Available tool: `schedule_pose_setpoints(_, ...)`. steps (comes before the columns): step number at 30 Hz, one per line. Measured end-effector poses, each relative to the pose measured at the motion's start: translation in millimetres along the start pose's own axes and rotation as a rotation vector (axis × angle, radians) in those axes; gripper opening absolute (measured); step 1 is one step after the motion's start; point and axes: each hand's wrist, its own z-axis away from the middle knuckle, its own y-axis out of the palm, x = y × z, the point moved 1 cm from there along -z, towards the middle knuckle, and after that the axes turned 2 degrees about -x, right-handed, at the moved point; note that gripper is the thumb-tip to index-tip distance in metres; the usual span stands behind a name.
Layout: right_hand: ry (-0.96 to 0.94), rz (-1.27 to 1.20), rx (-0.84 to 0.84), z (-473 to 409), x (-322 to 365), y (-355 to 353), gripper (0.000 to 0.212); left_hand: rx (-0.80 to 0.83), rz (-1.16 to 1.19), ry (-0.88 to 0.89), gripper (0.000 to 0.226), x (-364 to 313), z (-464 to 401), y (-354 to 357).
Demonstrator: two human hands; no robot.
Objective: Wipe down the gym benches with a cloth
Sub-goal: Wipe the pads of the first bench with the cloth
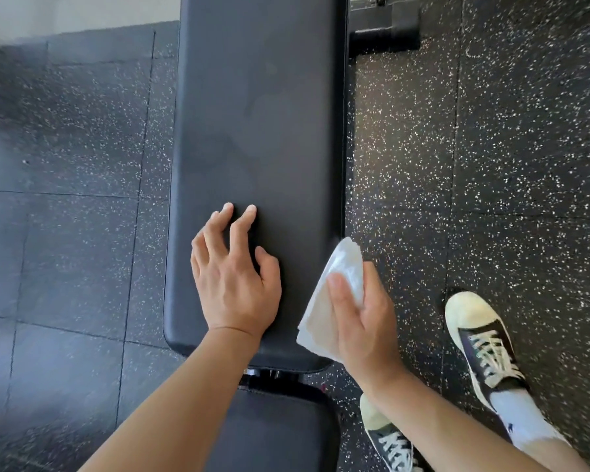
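- The left hand (234,277) lies palm down on the near end of the bench pad (263,131), forearm entering from the lower left. Its fingers are spread and only slightly bent, tips on the pad surface; the thumb rests on the pad, angled toward the right hand. It holds nothing.
- The right hand (361,318) sits at the pad's right edge, just beside the left hand, forearm entering from the lower right. The back of the hand faces the camera.
- Grip state, right hand: thumb and fingers are closed round a folded white cloth (327,301) — the thumb lies across the cloth's upper face, the fingers are hidden beneath it.
- The cloth extends beyond the grip in two directions: one end projects past the thumb toward the far end of the pad, the other spreads out on the left-hand side of the grip over the pad's right border. Its long axis runs roughly parallel to the pad.
- The bench pad is black and elongated, its long axis pointing away from the person; a second seat pad (280,434) lies below both wrists.
- Two laced shoes (481,338) stand on the speckled rubber floor (491,148) — to the right of the gripping hand.
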Motion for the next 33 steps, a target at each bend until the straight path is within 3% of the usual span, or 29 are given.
schedule_pose_setpoints(6,-0.215,0.128,0.020,-70.9,23.7,1.7,0.028,0.021,-0.010,-0.002,0.057,-1.0,0.1,-1.1)
schedule_pose_setpoints(12,-0.518,0.599,-0.053,-181.8,80.2,34.8,0.025,0.020,-0.012,0.002,0.057,-2.7,-1.4,-2.8)
schedule_pose_setpoints(17,-0.732,0.860,-0.005,-184.8,101.0,51.3,0.033,0.008,-0.011,0.010,0.058,-2.0,-2.0,-3.5)
schedule_pose_setpoints(24,-1.058,0.833,0.290,-150.6,97.9,42.4,0.026,0.026,-0.005,-0.009,0.061,-4.2,-3.8,-5.0)
schedule_pose_setpoints(28,-1.274,0.834,0.485,-178.5,102.4,29.2,0.024,0.023,-0.011,-0.009,0.061,-5.3,-4.6,-5.6)
schedule_pose_setpoints(30,-1.301,0.877,0.486,-211.9,109.5,27.1,0.032,0.013,-0.015,-0.001,0.060,-4.5,-5.3,-5.3)
schedule_pose_setpoints(33,-1.146,0.875,0.342,-273.5,128.5,37.9,0.038,-0.002,-0.016,0.011,0.060,-2.9,-4.2,-4.8)
